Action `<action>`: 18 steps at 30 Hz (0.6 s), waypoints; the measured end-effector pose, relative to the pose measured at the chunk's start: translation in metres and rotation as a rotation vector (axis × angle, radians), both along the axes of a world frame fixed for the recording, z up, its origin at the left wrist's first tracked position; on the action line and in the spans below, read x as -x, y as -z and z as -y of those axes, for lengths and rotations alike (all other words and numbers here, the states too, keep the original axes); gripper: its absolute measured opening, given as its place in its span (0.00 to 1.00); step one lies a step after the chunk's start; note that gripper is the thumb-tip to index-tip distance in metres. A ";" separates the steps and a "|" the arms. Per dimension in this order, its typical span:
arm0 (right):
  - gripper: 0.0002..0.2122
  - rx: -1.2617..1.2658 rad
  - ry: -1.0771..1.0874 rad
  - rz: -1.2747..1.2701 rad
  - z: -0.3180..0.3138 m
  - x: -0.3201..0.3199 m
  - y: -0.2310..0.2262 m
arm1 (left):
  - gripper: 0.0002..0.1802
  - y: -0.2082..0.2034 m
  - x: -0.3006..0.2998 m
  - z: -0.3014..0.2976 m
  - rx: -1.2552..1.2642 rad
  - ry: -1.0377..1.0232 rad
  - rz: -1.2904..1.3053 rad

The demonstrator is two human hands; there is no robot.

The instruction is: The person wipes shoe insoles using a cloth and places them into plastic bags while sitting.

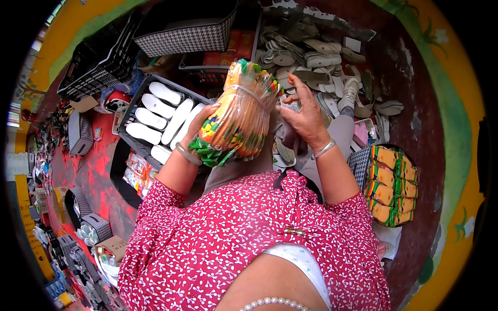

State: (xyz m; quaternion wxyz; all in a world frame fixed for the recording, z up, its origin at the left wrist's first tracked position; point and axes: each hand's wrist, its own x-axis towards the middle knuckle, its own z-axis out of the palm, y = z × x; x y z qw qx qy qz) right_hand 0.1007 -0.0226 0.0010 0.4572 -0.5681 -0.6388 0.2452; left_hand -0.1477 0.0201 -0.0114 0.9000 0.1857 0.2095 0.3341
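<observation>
My left hand (199, 128) grips a thick bundle of flat plastic packets (233, 122) from its left side, in front of my chest. The packets are yellow-orange with green ends and clear edges. A pale band runs round the bundle's upper part. What the packets hold cannot be made out. My right hand (306, 115) is raised just right of the bundle, apart from it, with thumb and forefinger spread and nothing seen between them. Behind my left hand, a dark crate (134, 101) holds several white insoles (165, 93).
Many loose greyish insoles (321, 54) are heaped at the far right. Beside my right leg, a checked basket (359, 165) holds rows of similar yellow-green packets (392, 179). A checked bin (187, 37) and a black crate (96, 65) stand at the back. Boxes and small goods crowd the left.
</observation>
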 end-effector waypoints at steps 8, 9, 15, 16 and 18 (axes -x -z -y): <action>0.39 0.007 -0.090 0.184 0.012 -0.012 -0.008 | 0.30 0.018 -0.018 0.011 -0.070 0.021 0.100; 0.38 -0.013 -0.090 0.241 0.012 -0.013 -0.008 | 0.30 0.017 -0.018 0.013 -0.071 0.033 0.098; 0.31 0.015 0.077 0.390 0.019 -0.007 -0.013 | 0.31 0.018 -0.013 0.022 -0.068 0.089 0.085; 0.30 0.001 0.102 0.379 0.021 -0.007 -0.013 | 0.31 0.018 -0.013 0.023 -0.063 0.098 0.083; 0.28 -0.036 0.143 0.362 0.025 -0.007 -0.014 | 0.31 0.021 -0.012 0.025 -0.059 0.101 0.084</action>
